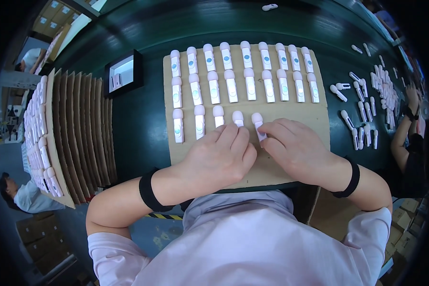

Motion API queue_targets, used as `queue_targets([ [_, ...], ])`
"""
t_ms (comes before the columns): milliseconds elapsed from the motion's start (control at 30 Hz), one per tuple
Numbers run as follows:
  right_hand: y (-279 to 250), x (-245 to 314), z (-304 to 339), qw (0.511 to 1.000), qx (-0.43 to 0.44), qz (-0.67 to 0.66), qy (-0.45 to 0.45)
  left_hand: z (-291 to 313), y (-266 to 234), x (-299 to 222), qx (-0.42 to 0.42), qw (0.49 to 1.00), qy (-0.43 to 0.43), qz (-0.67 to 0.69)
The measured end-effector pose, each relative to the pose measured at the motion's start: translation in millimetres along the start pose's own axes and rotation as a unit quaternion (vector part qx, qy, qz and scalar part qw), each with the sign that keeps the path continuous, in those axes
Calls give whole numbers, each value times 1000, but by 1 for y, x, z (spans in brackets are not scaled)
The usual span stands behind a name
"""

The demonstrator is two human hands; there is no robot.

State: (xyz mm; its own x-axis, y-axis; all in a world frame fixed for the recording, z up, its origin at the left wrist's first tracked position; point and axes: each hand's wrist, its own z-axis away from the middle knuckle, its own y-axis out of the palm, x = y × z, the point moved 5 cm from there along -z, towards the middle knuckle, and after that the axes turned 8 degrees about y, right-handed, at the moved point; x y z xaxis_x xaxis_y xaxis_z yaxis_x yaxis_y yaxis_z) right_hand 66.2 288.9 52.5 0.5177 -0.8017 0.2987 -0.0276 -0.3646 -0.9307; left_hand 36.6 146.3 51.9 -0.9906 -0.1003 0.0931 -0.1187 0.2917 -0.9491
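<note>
Devices lying in rows on a cardboard sheet [319, 119]

Both hands are resting at its near edge; stacked sheets [76, 133] are standing left, loose devices [362, 109] lying right.

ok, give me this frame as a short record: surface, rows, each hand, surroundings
surface: cardboard sheet on dark green table
rows: two full rows of small white-and-pink devices, third row partly filled
left hand: fingers on the fourth device in the third row
right hand: fingertips on the fifth device
left side: stacked loaded cardboard sheets
right side: loose devices
</note>
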Motion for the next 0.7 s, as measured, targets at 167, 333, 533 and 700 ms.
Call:
queue_targets([
  [167, 8, -1, -1, 1000, 23, -1, -1, 3, 5, 1, -14, 1000, 4, 6],
  [333, 8, -8, -9, 1000, 22, -1, 13, 1, 7, 7, -38, 999, -4, -20],
  [533, 8, -14, -15, 1000, 6, 3, 23, 0, 5, 13, -8, 999, -53, 11],
  [700, -9, -16, -20, 999, 25, 5, 41, 2, 0, 18, -33, 997, -65, 32],
])
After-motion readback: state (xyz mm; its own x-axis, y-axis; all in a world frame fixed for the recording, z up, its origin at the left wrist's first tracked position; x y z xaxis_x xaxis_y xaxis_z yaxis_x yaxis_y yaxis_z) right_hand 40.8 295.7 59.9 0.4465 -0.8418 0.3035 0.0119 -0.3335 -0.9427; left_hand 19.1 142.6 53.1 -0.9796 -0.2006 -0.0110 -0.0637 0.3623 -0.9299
